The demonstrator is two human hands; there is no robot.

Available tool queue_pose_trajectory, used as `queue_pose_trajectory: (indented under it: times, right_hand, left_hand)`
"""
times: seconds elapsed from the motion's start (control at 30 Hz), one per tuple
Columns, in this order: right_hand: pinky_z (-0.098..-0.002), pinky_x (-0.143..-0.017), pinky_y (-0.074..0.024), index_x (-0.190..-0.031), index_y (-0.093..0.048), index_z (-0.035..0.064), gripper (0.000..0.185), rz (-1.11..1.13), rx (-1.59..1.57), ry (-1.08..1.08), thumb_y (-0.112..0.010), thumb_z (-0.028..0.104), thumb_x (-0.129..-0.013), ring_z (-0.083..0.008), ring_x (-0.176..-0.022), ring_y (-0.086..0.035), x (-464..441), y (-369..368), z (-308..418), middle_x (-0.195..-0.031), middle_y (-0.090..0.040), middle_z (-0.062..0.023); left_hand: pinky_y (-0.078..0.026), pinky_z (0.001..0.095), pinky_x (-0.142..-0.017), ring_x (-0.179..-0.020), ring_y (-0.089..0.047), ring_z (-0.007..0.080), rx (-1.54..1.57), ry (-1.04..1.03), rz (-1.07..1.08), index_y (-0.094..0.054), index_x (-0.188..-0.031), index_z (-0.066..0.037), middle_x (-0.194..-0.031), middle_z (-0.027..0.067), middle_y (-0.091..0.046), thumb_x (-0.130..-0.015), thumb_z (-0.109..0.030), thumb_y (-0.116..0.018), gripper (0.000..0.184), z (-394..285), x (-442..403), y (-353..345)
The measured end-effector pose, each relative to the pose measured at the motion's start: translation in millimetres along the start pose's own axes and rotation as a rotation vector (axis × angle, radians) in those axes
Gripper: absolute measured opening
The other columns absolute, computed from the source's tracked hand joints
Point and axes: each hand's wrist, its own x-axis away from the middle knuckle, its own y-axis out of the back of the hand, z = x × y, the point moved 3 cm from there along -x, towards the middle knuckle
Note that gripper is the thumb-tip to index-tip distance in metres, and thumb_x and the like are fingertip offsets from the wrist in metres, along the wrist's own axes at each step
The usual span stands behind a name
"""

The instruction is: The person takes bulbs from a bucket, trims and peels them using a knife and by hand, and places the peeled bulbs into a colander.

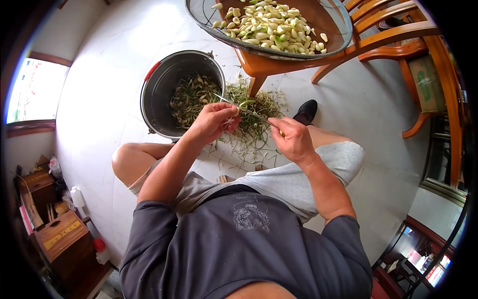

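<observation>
My left hand (pixel 217 121) is closed with its fingertips pinching a small pale bulb with a green stem (pixel 243 104), of a garlic or shallot kind. My right hand (pixel 293 139) grips a thin knife (pixel 259 117), its handle mostly hidden in the fist. The blade runs up and left across the bulb, and its tip shows beyond my left fingers. Under both hands, a heap of green and whitish trimmings (pixel 256 114) lies on the floor. A metal bucket (pixel 152 107) with more trimmings in it stands just left of the heap.
A wide mesh sieve (pixel 343 30) full of peeled pale bulbs (pixel 279 27) rests on a wooden chair (pixel 259 65) ahead. More wooden chair parts (pixel 418 50) stand at right, near a cardboard box (pixel 425 82). Wooden cabinets (pixel 62 231) are at lower left. My shoe (pixel 306 111) is beside the heap.
</observation>
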Motion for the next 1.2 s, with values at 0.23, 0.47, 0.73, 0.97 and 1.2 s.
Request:
queue_pose_trajectory:
  times: [0.23,0.47,0.73,0.97,1.2]
  right_hand:
    - [-0.0407,-0.063,-0.048,-0.089,-0.066,0.0019,0.015,0.053,0.193,-0.131,-0.06,0.008,-0.078,-0.0342,-0.071,-0.061,9,-11,-26,-0.076,-0.062,-0.0162]
    - [-0.0416,-0.06,-0.047,-0.082,-0.064,0.0006,0.014,0.089,0.036,-0.437,-0.059,0.014,-0.08,-0.0366,-0.069,-0.061,3,9,-31,-0.076,-0.062,-0.0204]
    - [-0.0282,-0.056,-0.043,-0.095,-0.067,-0.0015,0.018,-0.041,-0.221,-0.342,-0.064,0.009,-0.081,-0.0129,-0.059,-0.053,-5,8,-10,-0.07,-0.061,-0.0114]
    - [-0.0284,-0.059,-0.046,-0.095,-0.066,-0.0022,0.018,-0.053,-0.183,-0.263,-0.064,0.007,-0.08,-0.0179,-0.062,-0.059,-2,1,-7,-0.074,-0.064,-0.0134]
    - [-0.0287,-0.057,-0.0451,-0.097,-0.066,-0.0022,0.019,-0.03,-0.151,-0.199,-0.063,0.005,-0.08,-0.0195,-0.061,-0.059,1,-2,-10,-0.073,-0.062,-0.0125]
  left_hand:
    - [-0.048,0.0255,-0.059,-0.067,-0.058,0.0137,0.06,0.015,0.071,-0.059,-0.094,0.001,-0.083,0.0112,-0.062,-0.09,-0.011,-0.06,0.013,1,-4,0]
    - [-0.047,0.0258,-0.068,-0.078,-0.059,0.0126,0.215,-0.092,0.102,-0.061,-0.102,-0.002,-0.093,0.0094,-0.063,-0.09,-0.01,-0.06,0.014,-10,-1,-5]
    - [-0.047,0.0251,-0.067,-0.075,-0.058,0.0108,0.243,-0.234,-0.006,-0.06,-0.098,-0.004,-0.09,0.0055,-0.064,-0.087,-0.009,-0.064,0.013,7,-22,26]
    - [-0.05,0.0247,-0.068,-0.073,-0.06,0.0133,0.263,-0.199,-0.089,-0.056,-0.094,-0.003,-0.088,0.0079,-0.064,-0.088,-0.007,-0.062,0.009,14,-21,12]
    - [-0.051,0.0251,-0.068,-0.074,-0.061,0.0138,0.271,-0.18,-0.069,-0.057,-0.094,-0.002,-0.088,0.0083,-0.064,-0.089,-0.005,-0.06,0.006,21,-21,3]
